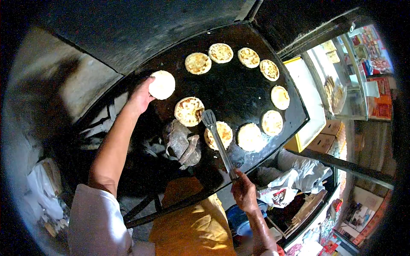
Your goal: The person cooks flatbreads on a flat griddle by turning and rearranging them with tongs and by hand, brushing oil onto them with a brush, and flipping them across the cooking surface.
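Observation:
My left hand (142, 97) grips a pale round flatbread (162, 87) by its edge, at the left side of a black griddle (235, 91). In my right hand (244, 194) is the handle of a metal slotted spatula (222, 147), which reaches over the griddle's near part. Its slotted head lies between a browned flatbread (188, 111) and another flatbread (224, 132), partly covering the second. Several more browned flatbreads (221, 53) form a ring around the griddle's dark middle.
A grey, worn object with a handle-like bar (183, 143) sits at the griddle's near left. White plastic bags (282, 183) fill a box at the near right, by a blue container (241, 219). A glass display case (352, 81) stands beyond the right edge.

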Motion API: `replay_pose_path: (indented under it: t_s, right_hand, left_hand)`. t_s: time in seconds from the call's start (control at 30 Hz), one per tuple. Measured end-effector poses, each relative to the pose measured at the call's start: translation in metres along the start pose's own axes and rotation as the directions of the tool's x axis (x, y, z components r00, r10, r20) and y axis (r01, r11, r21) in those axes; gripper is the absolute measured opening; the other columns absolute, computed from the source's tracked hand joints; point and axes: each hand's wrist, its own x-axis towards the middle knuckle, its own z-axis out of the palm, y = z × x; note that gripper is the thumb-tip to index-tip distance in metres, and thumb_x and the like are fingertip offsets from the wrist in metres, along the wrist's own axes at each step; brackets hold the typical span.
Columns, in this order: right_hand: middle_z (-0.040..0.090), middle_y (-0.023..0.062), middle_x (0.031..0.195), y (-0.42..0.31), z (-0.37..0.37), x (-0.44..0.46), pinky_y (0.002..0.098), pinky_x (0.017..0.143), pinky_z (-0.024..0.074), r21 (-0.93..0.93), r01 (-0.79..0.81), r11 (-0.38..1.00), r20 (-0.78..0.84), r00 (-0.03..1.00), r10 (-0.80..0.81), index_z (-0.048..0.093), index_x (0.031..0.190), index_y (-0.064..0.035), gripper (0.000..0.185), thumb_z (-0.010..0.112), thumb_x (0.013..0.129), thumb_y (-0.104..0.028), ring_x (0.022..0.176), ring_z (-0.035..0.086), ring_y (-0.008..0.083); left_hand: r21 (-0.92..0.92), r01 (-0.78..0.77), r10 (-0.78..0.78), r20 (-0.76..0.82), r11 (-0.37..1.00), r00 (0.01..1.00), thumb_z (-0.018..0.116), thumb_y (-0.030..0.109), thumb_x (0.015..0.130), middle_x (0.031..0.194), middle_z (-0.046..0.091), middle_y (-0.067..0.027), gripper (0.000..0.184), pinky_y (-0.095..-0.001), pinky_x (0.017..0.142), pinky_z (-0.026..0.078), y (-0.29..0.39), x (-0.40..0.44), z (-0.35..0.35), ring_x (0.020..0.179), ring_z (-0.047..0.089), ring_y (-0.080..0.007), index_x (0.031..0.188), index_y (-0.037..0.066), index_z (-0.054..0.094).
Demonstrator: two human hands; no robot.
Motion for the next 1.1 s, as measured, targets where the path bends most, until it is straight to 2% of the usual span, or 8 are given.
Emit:
replay_pose_path:
  t_s: [0.13, 0.27, 0.4, 0.6, 0.8, 0.87, 0.93, 1.1]
  right_hand:
    - [0.051, -0.0002, 0.068, 0.000, 0.000, -0.021, 0.0269, 0.059, 0.0449, -0.168, 0.068, 0.983, 0.034, 0.997, -0.063, 0.043, 0.137, 0.0075, 0.048, 0.051, 0.090, 0.003, 0.060, 0.049, 0.0100]
    - [0.052, 0.0013, 0.069, 0.010, 0.009, -0.036, 0.0263, 0.061, 0.0459, -0.028, -0.034, 0.999, 0.022, 0.999, 0.034, 0.044, 0.136, 0.0061, 0.050, 0.050, 0.087, 0.003, 0.061, 0.048, 0.0097]
    - [0.054, 0.0019, 0.072, 0.005, 0.002, -0.046, 0.0242, 0.062, 0.0440, -0.166, 0.003, 0.986, 0.029, 1.000, 0.002, 0.045, 0.137, 0.0036, 0.053, 0.047, 0.084, 0.005, 0.063, 0.050, 0.0104]
    - [0.060, 0.0044, 0.078, -0.007, -0.002, -0.056, 0.0263, 0.065, 0.0477, -0.185, 0.019, 0.983, -0.043, 0.999, -0.027, 0.045, 0.137, 0.0015, 0.054, 0.045, 0.083, 0.006, 0.069, 0.056, 0.0109]
    - [0.065, 0.0076, 0.089, 0.017, 0.000, -0.075, 0.0267, 0.067, 0.0502, -0.183, -0.031, 0.983, -0.096, 0.995, 0.013, 0.047, 0.135, 0.0030, 0.045, 0.050, 0.089, 0.005, 0.073, 0.059, 0.0121]
    - [0.063, 0.0052, 0.086, 0.006, -0.002, -0.076, 0.0254, 0.065, 0.0485, -0.180, -0.065, 0.982, -0.118, 0.992, 0.044, 0.047, 0.135, 0.0022, 0.043, 0.050, 0.091, 0.003, 0.072, 0.057, 0.0107]
    - [0.061, 0.0033, 0.085, 0.000, -0.006, -0.079, 0.0244, 0.064, 0.0472, -0.134, -0.091, 0.987, -0.135, 0.988, 0.073, 0.047, 0.135, 0.0018, 0.044, 0.050, 0.092, 0.003, 0.070, 0.055, 0.0098]
    - [0.056, 0.0000, 0.090, 0.019, -0.004, -0.086, 0.0207, 0.060, 0.0410, -0.003, -0.110, 0.994, -0.171, 0.979, 0.108, 0.044, 0.137, -0.0001, 0.046, 0.050, 0.092, 0.002, 0.072, 0.048, 0.0060]
  left_hand:
    - [0.054, -0.107, 0.111, -0.077, 0.993, 0.991, 0.058, 0.026, 0.092, 0.119, 0.064, -0.0078, 0.038, -0.0379, 0.095, 0.048, 0.011, -0.023, 0.042, 0.108, 0.061, -0.0200, 0.126, 0.010, 0.057]
    - [0.193, -0.647, 0.533, 0.421, 0.738, 0.734, 0.060, 0.014, 0.091, 0.119, 0.064, -0.0078, 0.038, -0.0350, 0.099, 0.045, 0.006, -0.055, 0.134, 0.113, 0.058, -0.0189, 0.128, 0.005, 0.055]
    - [0.614, -0.629, 0.490, 0.408, 0.476, 0.770, 0.057, 0.013, 0.094, 0.120, 0.064, -0.0116, 0.032, -0.0331, 0.100, 0.044, 0.015, -0.057, 0.127, 0.114, 0.058, -0.0199, 0.125, 0.001, 0.057]
    - [0.744, -0.624, 0.209, 0.588, 0.241, 0.781, 0.054, 0.010, 0.094, 0.119, 0.064, -0.0155, 0.029, -0.0372, 0.098, 0.046, -0.001, -0.092, 0.107, 0.109, 0.061, -0.0281, 0.120, 0.000, 0.059]
    - [0.768, -0.639, 0.542, 0.518, 0.046, 0.662, 0.057, 0.013, 0.089, 0.130, 0.054, -0.0190, 0.044, -0.0466, 0.102, 0.039, -0.010, -0.006, 0.139, 0.119, 0.051, -0.0348, 0.132, 0.006, 0.049]
    - [0.841, -0.542, 0.525, 0.460, 0.002, 0.716, 0.057, 0.018, 0.088, 0.135, 0.051, -0.0177, 0.050, -0.0549, 0.107, 0.030, -0.025, 0.032, 0.139, 0.124, 0.048, -0.0343, 0.136, 0.010, 0.046]
    - [0.868, -0.469, 0.275, 0.497, -0.165, 0.823, 0.056, 0.016, 0.087, 0.142, 0.050, -0.0120, 0.047, -0.0594, 0.111, 0.020, -0.004, -0.002, 0.162, 0.132, 0.044, -0.0299, 0.134, 0.013, 0.053]
    - [0.614, -0.787, -0.006, 0.789, 0.068, 0.615, 0.054, 0.008, 0.086, 0.137, 0.054, -0.0165, 0.043, -0.0476, 0.114, 0.024, -0.036, -0.052, 0.175, 0.128, 0.050, -0.0274, 0.128, 0.007, 0.058]
